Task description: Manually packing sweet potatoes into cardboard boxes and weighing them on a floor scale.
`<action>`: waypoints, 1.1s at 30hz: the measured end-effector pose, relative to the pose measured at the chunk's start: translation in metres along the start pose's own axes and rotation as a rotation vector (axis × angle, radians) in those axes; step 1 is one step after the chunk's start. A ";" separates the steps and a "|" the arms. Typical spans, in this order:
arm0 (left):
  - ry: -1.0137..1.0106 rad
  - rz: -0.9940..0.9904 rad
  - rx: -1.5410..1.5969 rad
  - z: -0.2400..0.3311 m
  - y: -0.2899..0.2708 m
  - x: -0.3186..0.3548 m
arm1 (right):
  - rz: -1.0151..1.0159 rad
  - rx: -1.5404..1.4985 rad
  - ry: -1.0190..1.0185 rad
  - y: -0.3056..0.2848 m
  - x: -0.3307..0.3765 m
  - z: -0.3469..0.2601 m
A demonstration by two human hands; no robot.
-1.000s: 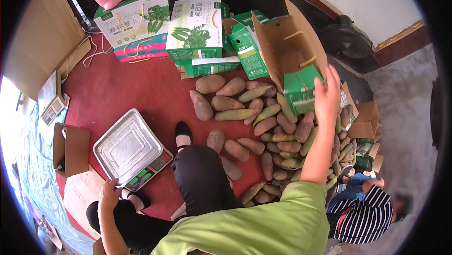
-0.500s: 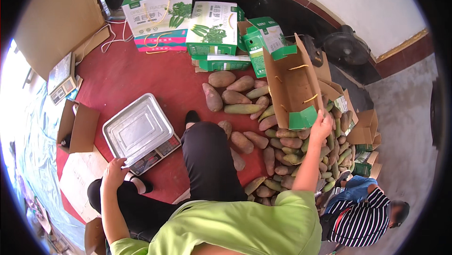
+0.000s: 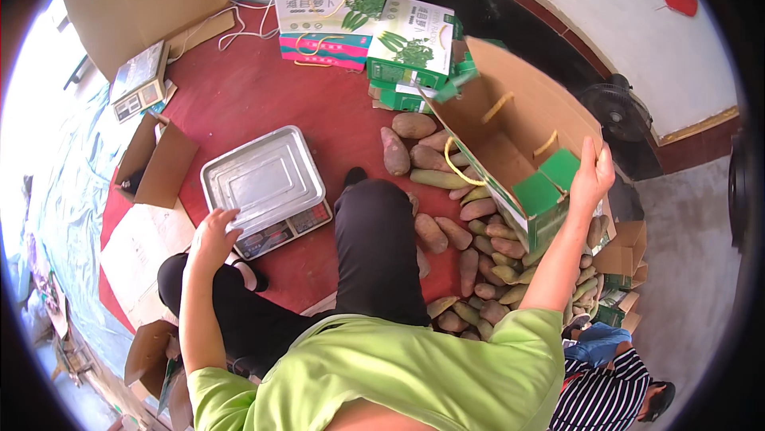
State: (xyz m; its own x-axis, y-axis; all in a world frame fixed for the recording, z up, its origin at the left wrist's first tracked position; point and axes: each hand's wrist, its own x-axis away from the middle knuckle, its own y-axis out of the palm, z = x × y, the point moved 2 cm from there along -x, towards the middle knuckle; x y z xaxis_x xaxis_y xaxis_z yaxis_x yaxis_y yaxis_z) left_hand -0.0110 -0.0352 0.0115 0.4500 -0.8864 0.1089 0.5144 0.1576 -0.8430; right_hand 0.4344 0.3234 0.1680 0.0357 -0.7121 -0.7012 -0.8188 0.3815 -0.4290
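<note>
My right hand (image 3: 593, 178) grips the top edge of an open green-and-brown cardboard carton (image 3: 510, 144) with yellow cord handles, held tilted above a pile of long radishes (image 3: 470, 232) on the red floor. My left hand (image 3: 212, 233) rests with fingers curled on the near edge of a steel tray (image 3: 263, 176) that sits on a weighing scale (image 3: 283, 228). My black-trousered leg (image 3: 374, 248) stretches out between the scale and the pile.
Stacked printed cartons (image 3: 351, 9) stand at the back under a pink fan base. An open brown box (image 3: 155, 162) and a second small scale (image 3: 139, 80) lie at left. Another person in a striped shirt (image 3: 610, 391) crouches at lower right beside flattened boxes (image 3: 621, 256).
My right hand has pulled the open carton from the far side toward me and over the radish pile. My left hand has shifted up onto the edge of the scale tray.
</note>
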 end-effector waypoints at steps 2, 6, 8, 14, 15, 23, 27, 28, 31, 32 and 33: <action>0.041 0.064 -0.004 0.004 -0.003 -0.003 | -0.024 -0.103 -0.016 0.026 -0.003 -0.029; 0.082 0.275 0.016 0.022 -0.022 -0.002 | -0.175 -0.323 -0.139 0.092 -0.005 -0.087; 0.117 0.372 0.026 0.022 -0.027 0.000 | -0.271 -0.432 -0.202 0.126 -0.001 -0.117; 0.116 0.578 -0.274 0.036 -0.045 0.010 | -0.582 -0.756 -0.338 0.227 0.042 -0.196; 0.125 0.626 -0.367 0.037 -0.048 0.012 | -0.651 -0.845 -0.299 0.238 0.050 -0.208; 0.226 0.645 -0.456 0.024 -0.042 0.037 | -0.834 -0.508 -0.505 0.338 0.112 -0.219; 0.211 0.652 -0.563 0.023 -0.044 0.040 | -0.981 -0.596 -0.191 0.363 0.138 -0.203; 0.208 0.642 -0.558 0.022 -0.042 0.039 | -1.050 -0.668 -0.057 0.368 0.144 -0.198; 0.192 0.584 -0.551 0.020 -0.038 0.034 | -1.134 -0.629 0.061 0.386 0.159 -0.175; 0.211 0.578 -0.557 0.021 -0.036 0.031 | -1.134 -0.629 0.066 0.387 0.159 -0.171; 0.231 0.572 -0.563 0.024 -0.034 0.030 | -1.127 -0.611 0.086 0.388 0.159 -0.166</action>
State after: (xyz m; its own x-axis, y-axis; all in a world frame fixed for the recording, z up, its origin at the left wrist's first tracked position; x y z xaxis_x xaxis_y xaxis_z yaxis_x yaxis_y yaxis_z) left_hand 0.0021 -0.0564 0.0555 0.3383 -0.8121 -0.4755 -0.2171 0.4243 -0.8791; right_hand 0.0276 0.2603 -0.0149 0.8582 -0.5079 -0.0750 -0.4904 -0.7677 -0.4125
